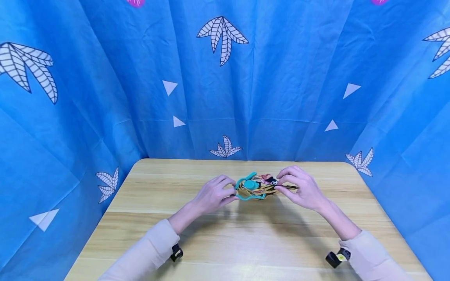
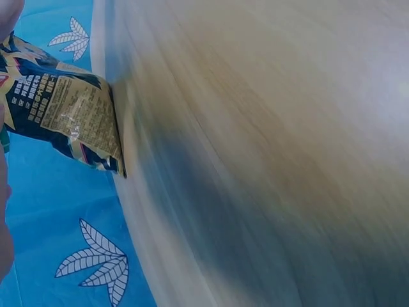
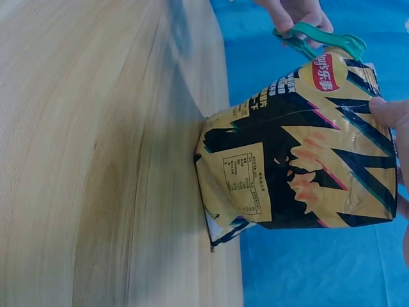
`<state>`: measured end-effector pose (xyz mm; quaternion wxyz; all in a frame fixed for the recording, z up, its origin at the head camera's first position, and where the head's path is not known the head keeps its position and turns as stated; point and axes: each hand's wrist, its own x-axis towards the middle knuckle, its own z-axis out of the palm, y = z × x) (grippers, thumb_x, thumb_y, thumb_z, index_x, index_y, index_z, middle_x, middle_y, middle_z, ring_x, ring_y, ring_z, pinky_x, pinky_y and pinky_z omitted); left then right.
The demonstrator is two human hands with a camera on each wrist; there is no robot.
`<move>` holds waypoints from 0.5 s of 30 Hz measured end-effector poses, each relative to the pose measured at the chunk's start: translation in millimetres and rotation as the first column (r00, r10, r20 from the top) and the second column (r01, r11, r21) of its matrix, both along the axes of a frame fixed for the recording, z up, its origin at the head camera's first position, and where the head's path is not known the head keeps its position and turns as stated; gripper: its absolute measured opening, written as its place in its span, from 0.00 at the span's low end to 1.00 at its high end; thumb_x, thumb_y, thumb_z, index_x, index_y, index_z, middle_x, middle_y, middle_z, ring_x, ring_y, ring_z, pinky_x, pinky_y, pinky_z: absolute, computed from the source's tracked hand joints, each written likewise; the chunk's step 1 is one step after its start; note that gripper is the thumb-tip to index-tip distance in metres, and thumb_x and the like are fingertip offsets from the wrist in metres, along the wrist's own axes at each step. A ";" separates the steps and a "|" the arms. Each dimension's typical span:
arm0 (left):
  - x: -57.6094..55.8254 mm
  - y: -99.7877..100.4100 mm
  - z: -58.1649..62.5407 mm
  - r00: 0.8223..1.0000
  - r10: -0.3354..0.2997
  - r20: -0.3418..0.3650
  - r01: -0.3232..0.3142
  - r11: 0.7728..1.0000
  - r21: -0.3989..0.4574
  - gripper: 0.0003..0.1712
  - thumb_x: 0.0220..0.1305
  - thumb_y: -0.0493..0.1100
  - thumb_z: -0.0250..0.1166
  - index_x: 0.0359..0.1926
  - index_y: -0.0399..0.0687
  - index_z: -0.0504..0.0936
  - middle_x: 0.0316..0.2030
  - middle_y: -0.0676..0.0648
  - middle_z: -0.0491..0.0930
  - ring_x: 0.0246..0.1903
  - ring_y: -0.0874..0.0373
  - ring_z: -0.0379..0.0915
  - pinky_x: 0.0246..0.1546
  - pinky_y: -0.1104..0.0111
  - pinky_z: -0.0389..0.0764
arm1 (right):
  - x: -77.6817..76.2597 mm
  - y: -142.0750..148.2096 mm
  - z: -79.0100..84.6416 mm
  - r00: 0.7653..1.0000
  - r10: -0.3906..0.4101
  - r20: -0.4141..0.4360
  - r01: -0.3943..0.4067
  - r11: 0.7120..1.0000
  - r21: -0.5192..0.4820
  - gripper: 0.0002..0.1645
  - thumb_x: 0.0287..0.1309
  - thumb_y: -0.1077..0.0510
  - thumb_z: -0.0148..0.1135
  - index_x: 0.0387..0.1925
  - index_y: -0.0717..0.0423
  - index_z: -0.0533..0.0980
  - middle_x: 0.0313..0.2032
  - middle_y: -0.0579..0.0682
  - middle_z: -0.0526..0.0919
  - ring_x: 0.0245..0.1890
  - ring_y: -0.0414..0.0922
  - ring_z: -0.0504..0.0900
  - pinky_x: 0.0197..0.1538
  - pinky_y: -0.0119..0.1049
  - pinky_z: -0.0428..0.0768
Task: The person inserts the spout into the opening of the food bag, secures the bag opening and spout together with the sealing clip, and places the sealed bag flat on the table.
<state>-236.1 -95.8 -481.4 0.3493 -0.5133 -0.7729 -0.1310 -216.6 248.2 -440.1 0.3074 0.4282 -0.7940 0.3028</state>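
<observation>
A gold-and-black chip bag (image 1: 267,189) stands upright on the table in the head view, its printed side filling much of the right wrist view (image 3: 300,153). At the bag's top is a teal sealing clip (image 1: 254,198), its two arms spread apart, with a round teal cap (image 1: 251,184) between them. My left hand (image 1: 218,192) pinches the clip's left end. On the other side, my right hand (image 1: 304,189) pinches the bag's top right edge between thumb and fingers. Only the lower part of the bag (image 2: 70,109) and bits of fingers show in the left wrist view.
The light wooden table (image 1: 246,242) is bordered by a blue curtain (image 1: 281,78) with white leaf prints at the back and both sides. Black wrist cameras sit at the left cuff (image 1: 177,252) and right cuff (image 1: 337,257).
</observation>
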 end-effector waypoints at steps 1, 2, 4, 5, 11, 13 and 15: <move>0.0 0.9 0.6 1.000 -0.004 -0.003 0.004 1.000 0.004 0.10 0.61 0.51 0.77 0.35 0.54 0.85 0.45 0.49 0.86 0.47 0.56 0.81 0.49 0.67 0.85 | 0.1 0.0 0.1 1.000 -0.001 0.002 0.001 1.000 -0.001 0.09 0.52 0.61 0.78 0.32 0.46 0.84 0.41 0.52 0.88 0.47 0.47 0.83 0.57 0.27 0.75; -0.2 1.8 0.9 1.000 -0.008 -0.005 0.008 1.000 0.007 0.10 0.61 0.51 0.77 0.35 0.54 0.85 0.45 0.49 0.86 0.47 0.56 0.81 0.48 0.67 0.85 | 0.2 0.1 0.2 1.000 0.000 0.002 0.000 1.000 -0.001 0.09 0.52 0.61 0.78 0.32 0.46 0.84 0.41 0.52 0.88 0.47 0.47 0.83 0.57 0.27 0.75; -0.1 3.4 1.4 1.000 -0.012 -0.004 0.012 1.000 0.015 0.10 0.60 0.51 0.77 0.35 0.54 0.85 0.45 0.49 0.86 0.47 0.56 0.81 0.48 0.67 0.85 | 0.3 0.1 0.2 1.000 0.001 0.001 -0.001 1.000 -0.002 0.09 0.52 0.61 0.78 0.32 0.46 0.84 0.41 0.52 0.88 0.47 0.47 0.83 0.57 0.26 0.76; -0.2 4.1 1.6 1.000 -0.014 -0.003 0.014 1.000 0.018 0.10 0.60 0.51 0.77 0.34 0.54 0.85 0.44 0.49 0.86 0.46 0.56 0.81 0.48 0.67 0.85 | 0.4 0.1 0.1 1.000 0.002 0.001 -0.002 1.000 -0.003 0.09 0.52 0.61 0.78 0.32 0.46 0.84 0.41 0.52 0.88 0.47 0.47 0.83 0.57 0.26 0.76; -1.7 7.7 3.0 1.000 -0.002 0.003 0.001 0.999 0.037 0.11 0.58 0.50 0.79 0.33 0.54 0.84 0.44 0.49 0.86 0.46 0.56 0.81 0.47 0.68 0.85 | 0.1 0.2 -0.9 1.000 0.010 -0.005 -0.010 1.000 -0.006 0.08 0.54 0.61 0.78 0.33 0.46 0.84 0.41 0.52 0.88 0.47 0.48 0.83 0.57 0.26 0.76; -2.6 8.3 3.1 1.000 0.000 0.004 0.000 0.999 0.044 0.12 0.57 0.49 0.80 0.33 0.54 0.84 0.44 0.49 0.86 0.46 0.56 0.81 0.47 0.68 0.85 | -0.1 0.3 -1.3 1.000 0.010 -0.005 -0.010 1.000 -0.005 0.08 0.54 0.60 0.78 0.33 0.46 0.84 0.41 0.52 0.88 0.47 0.47 0.83 0.57 0.27 0.76; -2.9 9.0 4.4 1.000 -0.001 0.002 0.001 0.999 0.049 0.12 0.56 0.49 0.80 0.33 0.53 0.84 0.44 0.49 0.86 0.46 0.55 0.81 0.47 0.68 0.85 | -0.3 0.2 -1.7 1.000 0.010 -0.004 -0.010 1.000 -0.004 0.08 0.55 0.60 0.77 0.33 0.46 0.84 0.41 0.52 0.88 0.47 0.47 0.83 0.57 0.27 0.76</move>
